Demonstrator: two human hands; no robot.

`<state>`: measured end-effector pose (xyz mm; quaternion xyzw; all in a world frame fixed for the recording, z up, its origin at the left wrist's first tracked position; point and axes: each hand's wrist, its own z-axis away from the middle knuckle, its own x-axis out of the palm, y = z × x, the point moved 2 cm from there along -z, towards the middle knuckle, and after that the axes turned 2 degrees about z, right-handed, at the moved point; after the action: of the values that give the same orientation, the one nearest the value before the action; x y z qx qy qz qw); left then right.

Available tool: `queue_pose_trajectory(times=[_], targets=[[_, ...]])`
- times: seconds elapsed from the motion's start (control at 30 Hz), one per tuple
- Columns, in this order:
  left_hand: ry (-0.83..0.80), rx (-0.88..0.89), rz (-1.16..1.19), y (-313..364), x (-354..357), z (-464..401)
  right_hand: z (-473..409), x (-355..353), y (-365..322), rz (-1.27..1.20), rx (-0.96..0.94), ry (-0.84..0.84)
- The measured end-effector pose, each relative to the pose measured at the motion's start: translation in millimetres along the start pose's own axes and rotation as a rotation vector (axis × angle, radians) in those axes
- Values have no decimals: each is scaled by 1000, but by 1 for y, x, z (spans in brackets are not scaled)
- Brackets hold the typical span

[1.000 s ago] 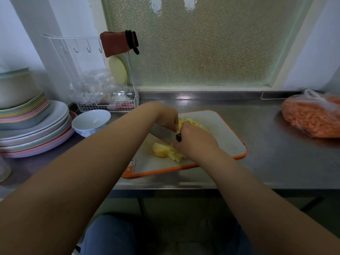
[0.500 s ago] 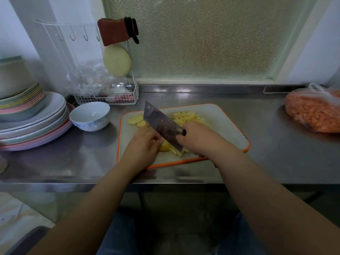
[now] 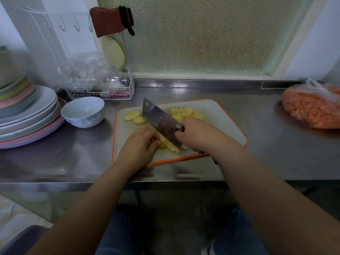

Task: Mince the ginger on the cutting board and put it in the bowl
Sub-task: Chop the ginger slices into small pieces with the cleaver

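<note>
On the orange-rimmed white cutting board (image 3: 226, 115), the right hand (image 3: 198, 135) grips a steel cleaver (image 3: 161, 122) over yellow ginger strips (image 3: 173, 147) that the left hand (image 3: 139, 144) holds; a white bowl (image 3: 82, 112) stands just beside the board on the counter (image 3: 257, 162).

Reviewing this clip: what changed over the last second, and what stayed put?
The left hand came off the cleaver's top and now holds the ginger strips beside the blade. The right hand keeps gripping the handle, blade tilted. The minced pile, slices and bowl stayed put.

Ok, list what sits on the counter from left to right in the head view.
Stack of plates → bowl → ginger slices → cleaver → minced ginger pile → orange bag.
</note>
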<state>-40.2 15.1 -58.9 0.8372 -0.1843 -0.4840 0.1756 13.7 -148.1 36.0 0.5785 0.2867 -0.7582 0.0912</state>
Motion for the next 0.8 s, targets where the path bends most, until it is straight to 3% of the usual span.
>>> queue_pose_trajectory(times=[0.43, 0.8], targets=[[-39, -29, 79, 0, 1, -1, -4, 5, -22, 257, -22, -161], [33, -71, 65, 2, 2, 4, -13, 29, -3, 10, 61, -64]])
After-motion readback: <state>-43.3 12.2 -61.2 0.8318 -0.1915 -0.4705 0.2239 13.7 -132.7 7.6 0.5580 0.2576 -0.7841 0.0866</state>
